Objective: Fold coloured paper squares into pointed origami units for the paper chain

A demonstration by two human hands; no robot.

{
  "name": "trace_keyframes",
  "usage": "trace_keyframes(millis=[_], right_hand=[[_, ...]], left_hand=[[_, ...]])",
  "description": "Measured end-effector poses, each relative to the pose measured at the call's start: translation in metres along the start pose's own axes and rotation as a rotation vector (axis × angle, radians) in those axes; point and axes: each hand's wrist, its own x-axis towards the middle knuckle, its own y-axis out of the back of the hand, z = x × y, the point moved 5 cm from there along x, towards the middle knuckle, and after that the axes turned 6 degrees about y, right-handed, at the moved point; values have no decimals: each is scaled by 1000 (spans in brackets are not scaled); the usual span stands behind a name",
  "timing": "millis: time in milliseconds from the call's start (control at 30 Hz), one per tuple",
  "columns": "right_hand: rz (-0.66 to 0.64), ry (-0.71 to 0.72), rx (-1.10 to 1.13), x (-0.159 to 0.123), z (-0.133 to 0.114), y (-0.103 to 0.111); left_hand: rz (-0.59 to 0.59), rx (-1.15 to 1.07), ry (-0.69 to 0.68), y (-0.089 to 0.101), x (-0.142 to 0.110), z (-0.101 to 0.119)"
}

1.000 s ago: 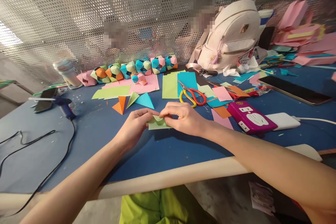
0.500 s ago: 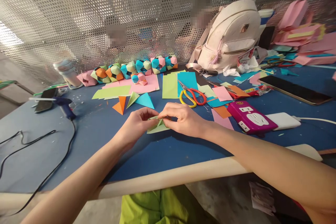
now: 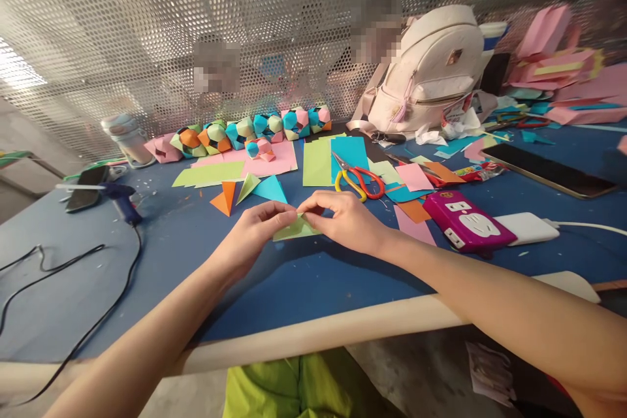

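A light green piece of folded paper (image 3: 298, 228) is held between my two hands, just above the blue table. My left hand (image 3: 257, 225) pinches its left side, thumb on top. From the right, my right hand (image 3: 345, 219) grips it with thumb and fingers closed, the fingertips of both hands nearly meeting along the upper edge. Just beyond lie an orange folded piece (image 3: 225, 198), a green folded piece (image 3: 247, 187) and a blue folded piece (image 3: 272, 189). Part of the green paper is hidden under my fingers.
Scissors (image 3: 360, 183) with red and yellow handles rest on paper sheets behind my hands. Folded paper balls (image 3: 240, 132) line the mesh partition. A purple power socket (image 3: 470, 221), a phone (image 3: 548, 170) and a backpack (image 3: 431, 78) are on the right; a glue gun (image 3: 122, 201) lies left.
My fingertips have moved closer together along the upper edge of the green paper. The raised flap between my thumbs now looks flatter. Both hands keep their hold.
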Motion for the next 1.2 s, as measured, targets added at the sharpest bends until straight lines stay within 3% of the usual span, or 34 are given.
trace_keyframes(millis=[167, 300, 433, 633, 867, 1200], right_hand=[[-27, -237, 144, 1, 7, -1], [-76, -251, 174, 0, 8, -6], [-71, -224, 175, -1, 7, -8], [-101, -344, 233, -2, 12, -10], [-87, -280, 113, 0, 8, -8], [-36, -211, 76, -2, 10, -8]], left_hand=[[-45, -33, 44, 3, 2, 0], [-15, 35, 106, 8, 6, -6], [48, 58, 70, 10, 7, -8], [128, 112, 21, 4, 2, -7], [158, 202, -26, -2, -3, -3], [129, 124, 29, -1, 3, -9]])
